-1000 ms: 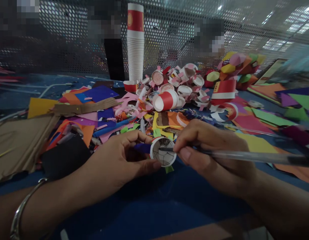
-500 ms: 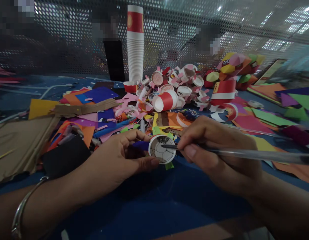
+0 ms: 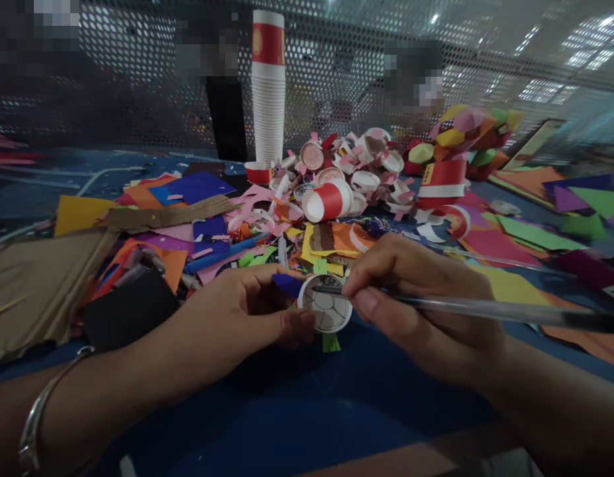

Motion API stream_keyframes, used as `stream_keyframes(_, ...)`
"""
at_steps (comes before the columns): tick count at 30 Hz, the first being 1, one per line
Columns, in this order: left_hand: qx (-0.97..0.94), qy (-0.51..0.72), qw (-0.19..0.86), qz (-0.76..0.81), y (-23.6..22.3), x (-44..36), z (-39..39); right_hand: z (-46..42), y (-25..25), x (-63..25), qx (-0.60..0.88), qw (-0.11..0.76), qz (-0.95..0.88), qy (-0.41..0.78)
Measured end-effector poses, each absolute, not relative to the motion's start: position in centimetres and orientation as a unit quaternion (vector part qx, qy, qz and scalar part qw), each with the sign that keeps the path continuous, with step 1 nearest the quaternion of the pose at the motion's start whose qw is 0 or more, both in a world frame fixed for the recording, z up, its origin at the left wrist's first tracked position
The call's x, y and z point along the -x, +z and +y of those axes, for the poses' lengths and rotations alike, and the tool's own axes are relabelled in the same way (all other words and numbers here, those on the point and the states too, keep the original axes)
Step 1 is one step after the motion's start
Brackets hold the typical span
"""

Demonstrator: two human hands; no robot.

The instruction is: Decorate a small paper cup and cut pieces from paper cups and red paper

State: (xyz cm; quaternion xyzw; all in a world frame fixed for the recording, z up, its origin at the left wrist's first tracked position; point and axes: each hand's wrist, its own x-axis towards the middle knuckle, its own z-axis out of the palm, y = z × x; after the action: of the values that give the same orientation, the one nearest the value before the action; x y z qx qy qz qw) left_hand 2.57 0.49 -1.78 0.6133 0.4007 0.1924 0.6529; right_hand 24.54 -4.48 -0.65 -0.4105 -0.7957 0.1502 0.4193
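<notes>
Between the thumb and fingers of my left hand (image 3: 257, 308) is a small round paper cup base (image 3: 329, 313), its white inner face turned toward me. Dark pen lines divide that face into sections, and the upper part is filled with dense dark marks. A blue paper piece (image 3: 287, 285) juts out at its left, and green paper strips (image 3: 331, 342) stick out below and above. My right hand (image 3: 416, 305) grips a clear-barrelled pen (image 3: 450, 307), whose dark tip is over the upper left of the drawn face. I cannot tell whether the tip touches it.
Behind my hands lies a heap of cut cup pieces (image 3: 361, 165) with pink tabs. A tall stack of paper cups (image 3: 268, 86) stands at the back. Coloured paper scraps (image 3: 207, 182) and brown cardboard (image 3: 43, 285) spread leftward; more sheets (image 3: 540, 233) lie right, on the blue table (image 3: 297, 411).
The cup base has turned in my left hand, so its blue piece and green strips sit differently. My right hand and pen have shifted slightly left.
</notes>
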Motion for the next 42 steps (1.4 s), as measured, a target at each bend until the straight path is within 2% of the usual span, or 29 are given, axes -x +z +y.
stream_keyframes(10, -0.598, 0.186, 0.675, 0.390, -1.8, -2.6, 0.5, -4.5, -0.7, -24.6, 0.409, 0.414, -0.799, 0.153)
stream_keyframes(16, -0.594, 0.200, 0.676, 0.387, -2.2, -2.6, 0.7, -4.9, -1.0, -24.5, 0.412, 0.453, -0.775, 0.158)
stream_keyframes(25, -0.568, 0.257, 0.676, 0.393, -2.9, -2.1, 0.8, -4.8, -1.3, -24.9, 0.399, 0.466, -0.777, 0.140)
stream_keyframes(31, -0.544, 0.289, 0.693, 0.374, -2.7, -2.4, 0.7, -4.7, -1.7, -25.2, 0.404, 0.451, -0.784, 0.138)
stream_keyframes(42, -0.573, 0.258, 0.669, 0.397, -2.8, -2.2, 0.8, -4.7, -1.5, -25.0, 0.409, 0.426, -0.795, 0.137)
